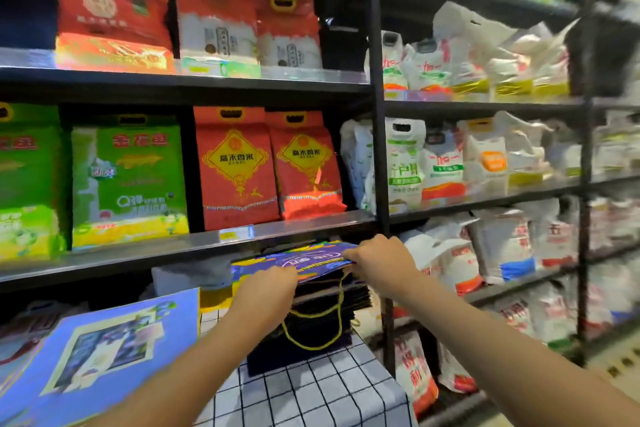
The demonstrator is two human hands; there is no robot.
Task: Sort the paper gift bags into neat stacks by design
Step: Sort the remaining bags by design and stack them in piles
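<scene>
Both arms outstretched; flat purple paper gift bag with yellow trim (304, 262) gripped by left hand (268, 286) and right hand (379, 258), atop stack of dark paper gift bags (329, 302) on checked-cloth surface (311, 388); fingertips hidden; print blurred.

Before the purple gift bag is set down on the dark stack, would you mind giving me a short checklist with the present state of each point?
1. Left hand grips the purple gift bag at its near left edge: ok.
2. Right hand grips the bag's right end: ok.
3. Bag held flat over the dark stack of bags: ok.
4. Designs match between bag and stack: cannot tell, the stack's top face is hidden.
5. Yellow cord handles tucked in: not ok, they hang loose down the front of the stack.
6. Stack square on the checked cloth: cannot tell, the arms cover part of it.
</scene>
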